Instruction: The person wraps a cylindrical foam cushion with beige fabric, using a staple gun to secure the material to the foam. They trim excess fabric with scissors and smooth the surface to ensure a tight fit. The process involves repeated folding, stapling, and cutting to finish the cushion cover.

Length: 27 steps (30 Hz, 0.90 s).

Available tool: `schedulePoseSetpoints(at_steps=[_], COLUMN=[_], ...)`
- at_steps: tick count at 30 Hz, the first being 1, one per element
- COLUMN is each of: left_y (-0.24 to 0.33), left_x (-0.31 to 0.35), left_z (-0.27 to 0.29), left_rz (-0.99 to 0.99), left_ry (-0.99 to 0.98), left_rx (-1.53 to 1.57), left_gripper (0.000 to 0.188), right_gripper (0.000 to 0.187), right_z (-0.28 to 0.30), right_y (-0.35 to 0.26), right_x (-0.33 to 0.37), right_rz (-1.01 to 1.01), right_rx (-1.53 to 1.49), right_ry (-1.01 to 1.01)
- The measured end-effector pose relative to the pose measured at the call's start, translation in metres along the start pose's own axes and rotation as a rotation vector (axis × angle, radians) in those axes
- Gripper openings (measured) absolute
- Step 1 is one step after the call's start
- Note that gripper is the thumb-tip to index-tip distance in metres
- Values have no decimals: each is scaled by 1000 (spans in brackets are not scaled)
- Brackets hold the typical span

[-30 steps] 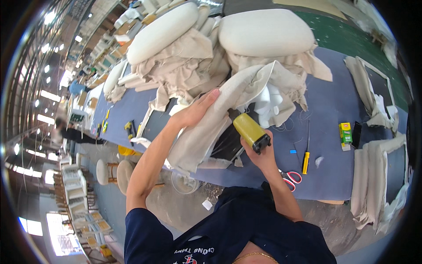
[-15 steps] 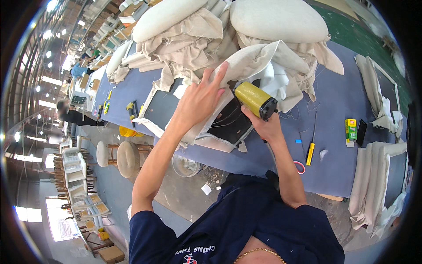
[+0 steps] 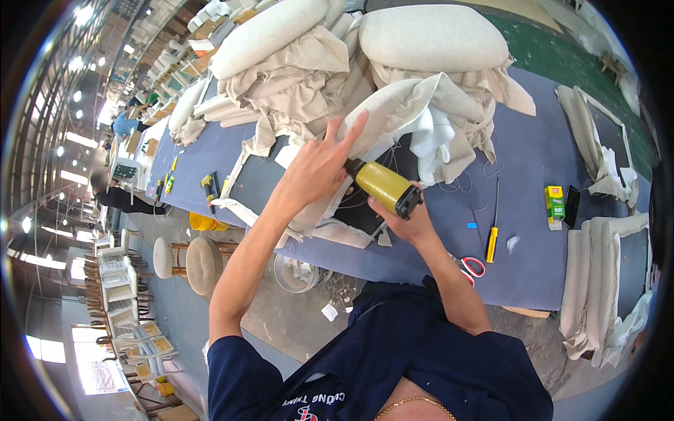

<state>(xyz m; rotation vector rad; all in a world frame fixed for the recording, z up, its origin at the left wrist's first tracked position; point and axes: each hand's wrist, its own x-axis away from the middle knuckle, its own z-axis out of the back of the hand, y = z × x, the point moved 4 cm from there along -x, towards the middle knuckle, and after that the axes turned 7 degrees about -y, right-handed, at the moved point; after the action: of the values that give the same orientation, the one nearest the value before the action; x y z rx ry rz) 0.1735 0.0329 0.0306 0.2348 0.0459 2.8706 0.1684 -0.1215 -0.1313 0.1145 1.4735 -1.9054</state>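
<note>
A yellow and black staple gun (image 3: 385, 185) is in my right hand (image 3: 406, 215), which wraps round it from below. Its nose points left, close to my left hand (image 3: 317, 167). That hand lies against beige upholstery fabric (image 3: 385, 112) folded up over a padded panel, with the index and middle fingers stretched out and spread; its other fingers are partly hidden. Beneath my hands is the panel's dark underside (image 3: 359, 210), with loose threads on it. White lining (image 3: 430, 133) hangs out to the right of the fabric. The gun's tip is hidden behind my left hand.
Cushions (image 3: 434, 38) and heaped fabric cover the table's far side. To the right lie a yellow screwdriver (image 3: 493, 242), red-handled scissors (image 3: 472, 266), a green box (image 3: 554, 203) and more covered panels (image 3: 597, 288). A clear bucket (image 3: 295, 272) and stools (image 3: 205, 266) stand below the left edge.
The staple gun and my right hand have moved left, toward my left hand. My left hand stays against the fabric. More of the scissors shows beside my right forearm.
</note>
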Motion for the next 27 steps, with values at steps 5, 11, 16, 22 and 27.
schedulePoseSetpoints(at_steps=[5, 11, 16, 22, 27], left_y=[-24, -48, -61, -9, -1], left_x=[9, 10, 33, 55, 55], left_z=[-3, -12, -33, -20, -20], left_rz=[-201, 419, 295, 275, 143], left_ry=[38, -226, -14, 160, 221], left_rx=[377, 1000, 701, 59, -54], left_gripper=[85, 68, 67, 55, 65], right_gripper=[21, 17, 14, 19, 22], right_z=[6, 20, 6, 1, 5], right_y=[-27, -49, -57, -46, -48], right_x=[1, 1, 3, 10, 12], right_rz=[-228, -171, -10, -170, -285], right_rx=[-384, -364, -209, -86, -215], right_ry=[54, 117, 151, 122, -2])
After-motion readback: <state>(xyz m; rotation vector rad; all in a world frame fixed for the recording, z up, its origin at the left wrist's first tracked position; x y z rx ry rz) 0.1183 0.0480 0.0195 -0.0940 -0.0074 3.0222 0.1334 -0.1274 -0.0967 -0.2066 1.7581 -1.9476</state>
